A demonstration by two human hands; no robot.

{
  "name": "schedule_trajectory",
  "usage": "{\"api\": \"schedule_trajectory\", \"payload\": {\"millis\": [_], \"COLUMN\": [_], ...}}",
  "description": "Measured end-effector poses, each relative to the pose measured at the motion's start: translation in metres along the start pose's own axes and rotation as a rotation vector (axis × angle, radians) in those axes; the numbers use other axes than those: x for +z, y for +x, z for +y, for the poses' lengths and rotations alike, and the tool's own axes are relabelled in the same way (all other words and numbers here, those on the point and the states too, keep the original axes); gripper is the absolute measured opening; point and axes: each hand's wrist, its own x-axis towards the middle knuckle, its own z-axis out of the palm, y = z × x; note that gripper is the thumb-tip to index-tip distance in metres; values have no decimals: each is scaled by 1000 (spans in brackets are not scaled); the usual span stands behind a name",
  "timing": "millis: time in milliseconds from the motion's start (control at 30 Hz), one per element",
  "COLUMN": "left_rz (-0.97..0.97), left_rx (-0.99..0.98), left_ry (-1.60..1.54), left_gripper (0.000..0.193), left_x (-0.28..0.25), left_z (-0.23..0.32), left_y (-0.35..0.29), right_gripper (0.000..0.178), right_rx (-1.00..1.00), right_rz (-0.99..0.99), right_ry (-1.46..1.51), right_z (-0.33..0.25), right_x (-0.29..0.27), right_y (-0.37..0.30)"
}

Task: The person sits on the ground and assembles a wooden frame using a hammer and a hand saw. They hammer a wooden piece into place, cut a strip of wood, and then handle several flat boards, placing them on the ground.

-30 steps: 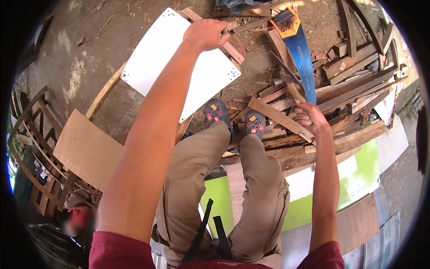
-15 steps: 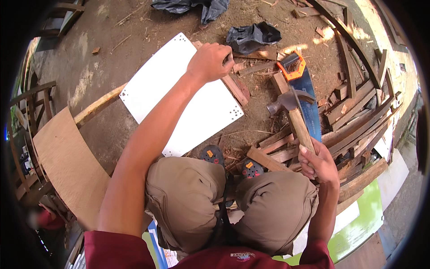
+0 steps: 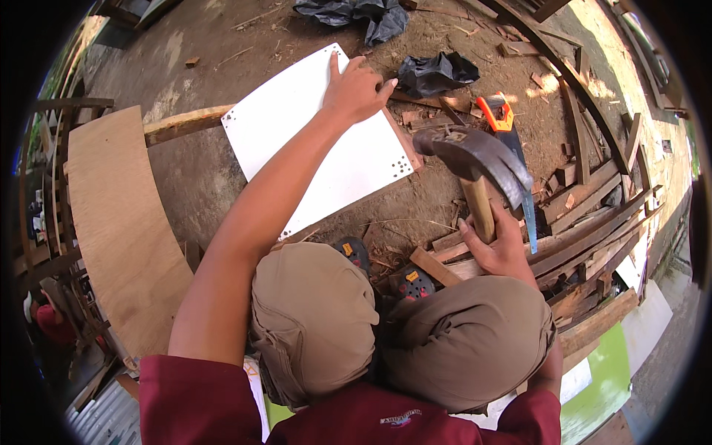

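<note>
My left hand rests on the far part of a white board, fingers spread, the index finger stretched toward its far corner. Small dark dots cluster at the board's corners. Beneath its right edge a strip of wood peeks out. My right hand is closed around the wooden handle of a claw hammer, which is held up over the ground right of the board. The hammer's metal head points left and its claw points right. Part of a handsaw with an orange and black handle is hidden behind the hammer.
Black plastic sheets lie beyond the board. Wood scraps and long timber pieces are piled at the right. A thin plywood panel and a wooden beam are at the left. My shoes stand near the board.
My left hand has opened from its curled grip at the board's far right edge and spread on its surface. The hammer has come up closer, its head turned. Less of the wood strip shows.
</note>
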Motion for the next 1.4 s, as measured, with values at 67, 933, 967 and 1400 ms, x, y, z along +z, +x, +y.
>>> {"api": "schedule_trajectory", "payload": {"millis": [67, 933, 967, 1400], "left_rz": [-64, -100, -106, -53], "left_rx": [-33, -75, -80, -84], "left_ry": [30, 89, 93, 57], "left_gripper": [59, 49, 49, 49], "left_x": [-3, -9, -11, -9], "left_z": [2, 9, 8, 4], "left_y": [-1, -1, -1, 0], "right_gripper": [27, 37, 38, 38], "right_rx": [76, 41, 119, 123], "right_rz": [-181, -333, -354, -322], "right_ry": [-73, -373, -345, -321], "right_z": [-1, 30, 21, 12], "right_x": [2, 16, 10, 9], "right_y": [4, 13, 17, 16]}}
